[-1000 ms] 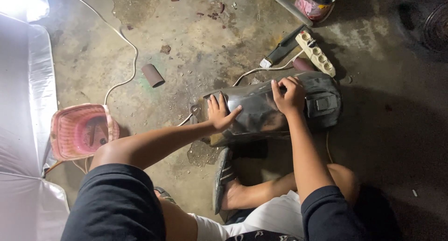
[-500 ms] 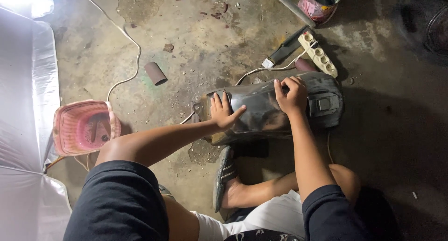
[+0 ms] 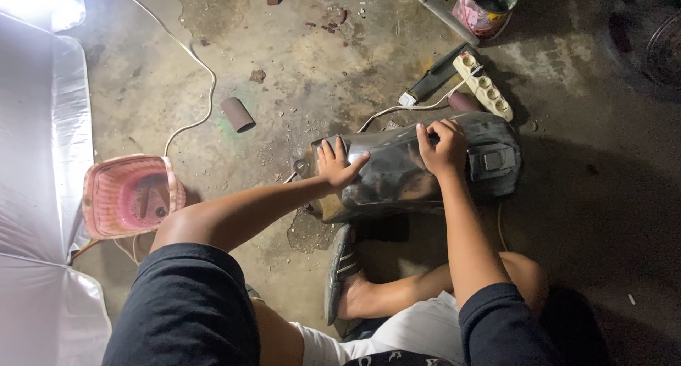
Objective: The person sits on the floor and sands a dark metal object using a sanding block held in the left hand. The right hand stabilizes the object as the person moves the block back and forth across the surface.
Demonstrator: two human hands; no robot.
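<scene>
Sanding the dark curved panel (image 3: 415, 171) at frame centre: left hand (image 3: 337, 164) lies flat, fingers spread, steadying; right hand (image 3: 441, 145) is curled, seemingly pressing an abrasive I cannot make out; next calls for firm bracing.

The panel (image 3: 411, 171) is glossy black with pale dull patches near its left end. Pink plastic basket (image 3: 128, 194), off-white power strip (image 3: 484, 86), white cable (image 3: 186, 61), brownish roll (image 3: 237, 114), and a pink-smeared can (image 3: 486, 8). Floor (image 3: 319, 75) is blotchy grey-brown concrete. Dark sandal (image 3: 340, 270) has white stripes.
</scene>
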